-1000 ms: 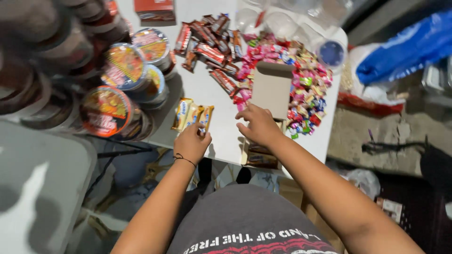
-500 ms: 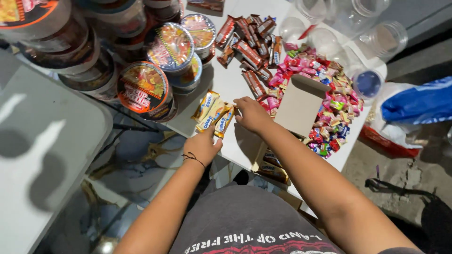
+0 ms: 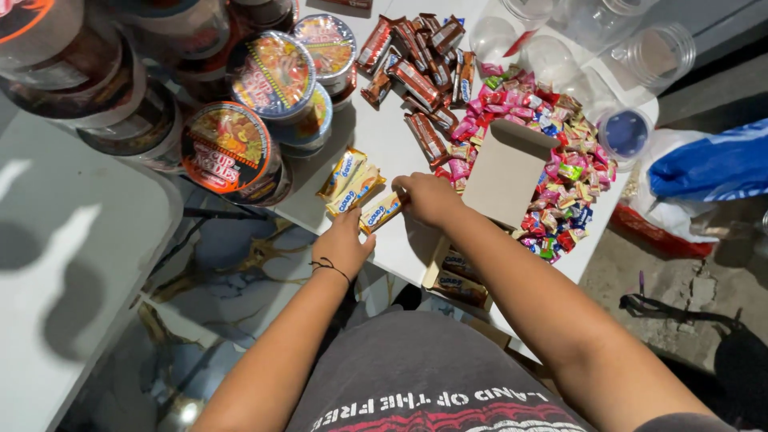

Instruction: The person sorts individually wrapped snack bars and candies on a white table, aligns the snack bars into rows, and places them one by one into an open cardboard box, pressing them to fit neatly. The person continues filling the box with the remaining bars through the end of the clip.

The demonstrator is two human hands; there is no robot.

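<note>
Left hand (image 3: 346, 244): at the near edge of the white table (image 3: 384, 144); fingers curled, touching the lower end of a yellow snack bar (image 3: 379, 213); whether they pinch it cannot be told.
Right hand (image 3: 430, 198): fingers bent together, pressing on the other end of the same bar.
Yellow snack bar: flat on the table, between both hands.
Other yellow bars (image 3: 350, 181): just beside it, on the left, overlapping.
Cardboard box (image 3: 506, 172): open flap, right of the right hand.
Brown bars (image 3: 416, 72): heaped farther back.
Wrapped sweets (image 3: 560, 176): piled around the box.
Noodle cups (image 3: 272, 76): stacked at left.
</note>
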